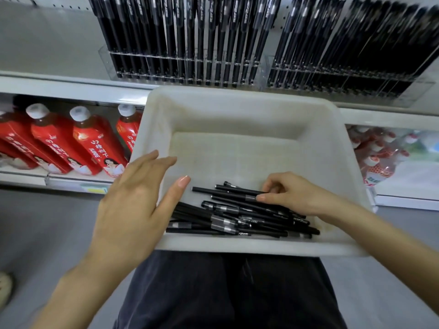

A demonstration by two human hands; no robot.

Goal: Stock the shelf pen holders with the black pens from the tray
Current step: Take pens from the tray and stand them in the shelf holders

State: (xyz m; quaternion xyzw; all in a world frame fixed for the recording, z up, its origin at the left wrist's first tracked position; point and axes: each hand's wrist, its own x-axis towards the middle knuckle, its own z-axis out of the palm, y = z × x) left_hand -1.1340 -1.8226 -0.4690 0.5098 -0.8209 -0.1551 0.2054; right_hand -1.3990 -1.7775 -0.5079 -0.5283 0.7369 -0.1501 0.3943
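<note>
A white plastic tray (pixel 237 110) rests on my lap, with a loose pile of several black pens (pixel 237 217) in its near half. My right hand (pixel 292 193) lies on the right side of the pile, its fingers curled round the top pens and pinching one against the thumb. My left hand (pixel 135 195) hovers over the tray's left rim with straight fingers, its thumb reaching toward the pile, holding nothing. Clear acrylic pen holders (pixel 185 67) on the shelf above stand packed with black pens, and a second holder (pixel 344 74) sits to the right.
Red juice bottles (pixel 78 143) lie on the lower shelf at the left. Clear bottles with red-and-white caps (pixel 380 160) stand on the lower shelf at the right. A white shelf edge (pixel 71 86) runs behind the tray. Grey floor lies on both sides of my legs.
</note>
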